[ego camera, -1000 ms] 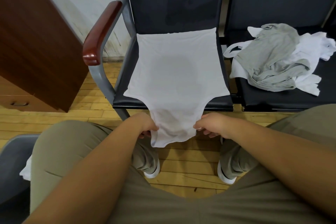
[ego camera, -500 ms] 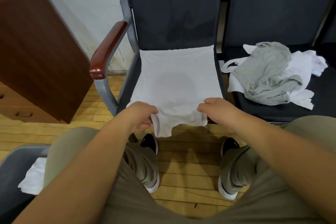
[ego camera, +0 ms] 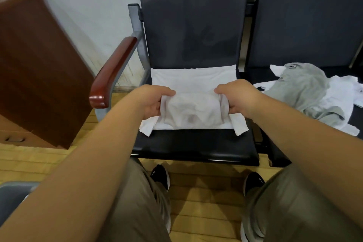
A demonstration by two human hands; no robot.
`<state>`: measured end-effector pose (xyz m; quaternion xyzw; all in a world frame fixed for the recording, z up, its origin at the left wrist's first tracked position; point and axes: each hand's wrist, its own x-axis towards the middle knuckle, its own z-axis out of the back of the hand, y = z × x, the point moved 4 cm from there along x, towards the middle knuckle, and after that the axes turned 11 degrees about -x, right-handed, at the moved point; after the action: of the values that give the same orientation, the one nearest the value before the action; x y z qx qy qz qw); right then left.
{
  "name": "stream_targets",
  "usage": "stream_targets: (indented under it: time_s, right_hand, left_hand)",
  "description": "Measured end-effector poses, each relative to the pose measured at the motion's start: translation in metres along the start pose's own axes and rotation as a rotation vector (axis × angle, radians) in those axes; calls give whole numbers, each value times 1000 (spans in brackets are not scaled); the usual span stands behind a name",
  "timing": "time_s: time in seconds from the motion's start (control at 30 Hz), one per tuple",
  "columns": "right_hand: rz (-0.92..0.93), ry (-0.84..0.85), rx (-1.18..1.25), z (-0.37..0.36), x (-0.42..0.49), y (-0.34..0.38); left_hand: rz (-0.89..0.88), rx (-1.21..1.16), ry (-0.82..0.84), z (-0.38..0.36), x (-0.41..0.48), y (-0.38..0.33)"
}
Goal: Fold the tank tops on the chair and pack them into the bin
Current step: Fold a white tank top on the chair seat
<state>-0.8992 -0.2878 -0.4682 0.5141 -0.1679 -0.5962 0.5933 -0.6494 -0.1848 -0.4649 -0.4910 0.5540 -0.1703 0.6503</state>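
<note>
- Both hands have carried the near end of the white tank top (ego camera: 193,113) up onto the chair seat (ego camera: 193,147). A second ago that end hung off the front edge.
- Now the top lies doubled over on the seat. Two small cloth ends stick out at the front corners.
- The left hand (ego camera: 153,102) grips the left end of the fold. The right hand (ego camera: 238,98) grips the right end.
- On both hands the fingers curl into the cloth, so the fingertips are hidden.
- Both arms reach forward from the bottom of the picture. The hands are level and apart, with the thumbs on top pointing at each other.
- A heap of tank tops (ego camera: 306,88), grey and white, lies on the next seat. The right edge of the picture cuts it off.
- A grey rounded thing (ego camera: 13,192) in the bottom left corner is blurry and cut off, too little to tell what it is.
- The wooden cabinet (ego camera: 39,68) on the left is blurry too.
</note>
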Motion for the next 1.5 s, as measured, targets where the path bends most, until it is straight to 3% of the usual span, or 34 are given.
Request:
stream_targets:
  time_s: [0.43, 0.6, 0.67, 0.8, 0.87, 0.97, 1.07, 1.23, 1.37, 1.5]
  right_hand:
    - [-334, 190, 389, -38, 116, 0]
    - [-186, 157, 1081, -28, 149, 25]
    - [-160, 176, 1170, -24, 161, 24]
    - [-249, 259, 869, -32, 168, 8]
    - [-268, 219, 516, -32, 165, 1]
    - [-155, 83, -195, -24, 163, -3]
    - [-107, 11, -641, -14, 166, -8]
    - [-83, 148, -1104, 2, 150, -28]
    - [-76, 206, -1197, 5, 139, -43]
    - [-25, 170, -1168, 9, 135, -41]
  left_hand:
    - [169, -450, -94, -25, 110, -14]
    - [51, -1311, -91, -22, 146, -31]
    - [33, -1319, -142, -19, 155, -31]
    - [148, -940, -130, -22, 153, -24]
    - [162, -451, -136, -17, 152, -22]
    - [23, 451, -246, -1, 156, -24]
    - [20, 1058, -182, 12, 155, -15]
    - [153, 1317, -79, 45, 151, 14]
    - [100, 1397, -103, 65, 157, 18]
    - [34, 1229, -170, 68, 153, 10]
